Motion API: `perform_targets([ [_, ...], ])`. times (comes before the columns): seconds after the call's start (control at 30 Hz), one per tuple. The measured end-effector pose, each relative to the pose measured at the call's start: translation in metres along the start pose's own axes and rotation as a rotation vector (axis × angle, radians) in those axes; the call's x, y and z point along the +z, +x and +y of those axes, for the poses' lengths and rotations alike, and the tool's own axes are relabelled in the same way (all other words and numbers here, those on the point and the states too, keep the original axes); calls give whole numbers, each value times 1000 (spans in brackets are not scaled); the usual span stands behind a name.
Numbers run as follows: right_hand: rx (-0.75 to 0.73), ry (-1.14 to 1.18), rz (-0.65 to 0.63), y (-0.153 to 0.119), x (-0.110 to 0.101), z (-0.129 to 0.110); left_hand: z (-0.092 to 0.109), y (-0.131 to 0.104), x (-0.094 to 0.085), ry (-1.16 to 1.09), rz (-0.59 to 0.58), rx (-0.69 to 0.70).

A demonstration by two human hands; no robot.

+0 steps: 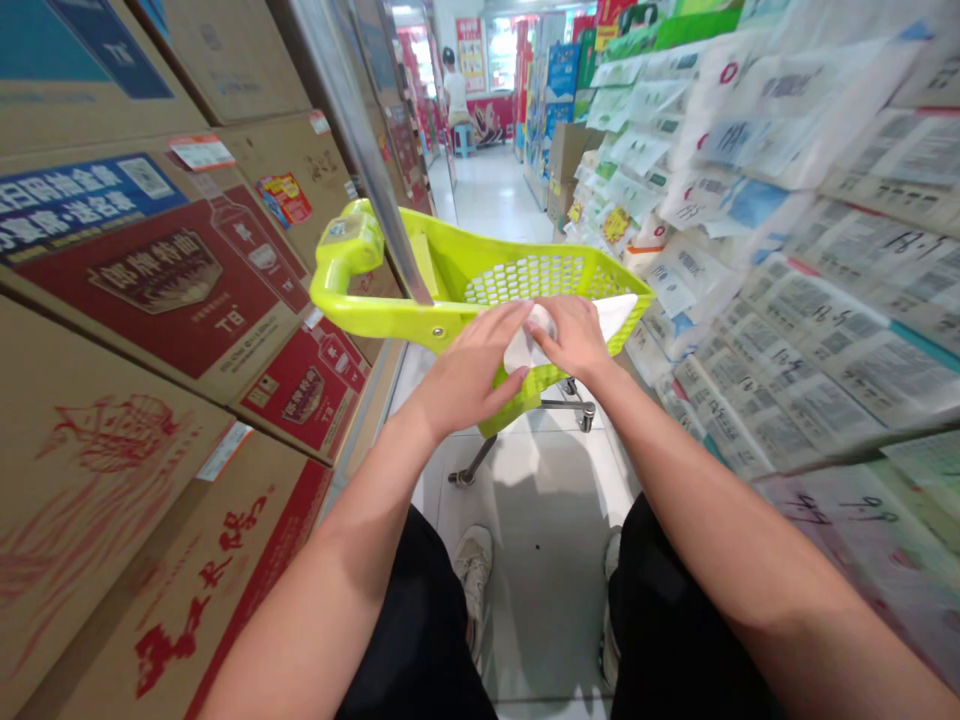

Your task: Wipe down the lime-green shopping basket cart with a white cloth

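Boxes: cardboard boxes (157, 270) are stacked along the left, cut off by the picture's edge; the print on several is tilted and hard to read.
Pole: a shiny metal pole (360, 130) slants down from the top edge, where it is cut off, to the cart's rim, which hides its lower end.
Person: far down the aisle, a person in a white top (455, 95) is on a blue stool (465, 140), too small to make out well.
Cart: the lime-green cart (450, 250) stands in front of the legs, its near rim partly covered by the hands.
Left hand: the left hand (487, 350) lies over the near rim, fingers stretched across the white cloth; I cannot tell whether it grips.
Cloth: the white cloth (525, 350) is at the near rim, between and under both hands, its middle hidden; it may be paper.
Right hand: the right hand (571, 333) pinches the cloth between thumb and fingers, some fingertips out of sight.
Packs: stacked packs (810, 310) on the right are blurred, running out of view.
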State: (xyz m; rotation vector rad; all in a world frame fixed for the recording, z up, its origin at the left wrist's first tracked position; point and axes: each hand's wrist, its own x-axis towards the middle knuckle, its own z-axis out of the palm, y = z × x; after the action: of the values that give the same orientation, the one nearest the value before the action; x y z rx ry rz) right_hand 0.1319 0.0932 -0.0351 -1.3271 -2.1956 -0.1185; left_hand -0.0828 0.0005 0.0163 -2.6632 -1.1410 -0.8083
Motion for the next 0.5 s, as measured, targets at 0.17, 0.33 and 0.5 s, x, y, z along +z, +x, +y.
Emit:
perform_targets([
  [0.17,-11,49,-1,3,-3,13,12,-3,-9,152,352,-160],
  [0.33,93,98,163,-3,-17,10,-10,-12,-20,271,901,-424],
  [0.5,298,208,255,-11,-39,-6,-30,-8,-5,177,811,-542],
])
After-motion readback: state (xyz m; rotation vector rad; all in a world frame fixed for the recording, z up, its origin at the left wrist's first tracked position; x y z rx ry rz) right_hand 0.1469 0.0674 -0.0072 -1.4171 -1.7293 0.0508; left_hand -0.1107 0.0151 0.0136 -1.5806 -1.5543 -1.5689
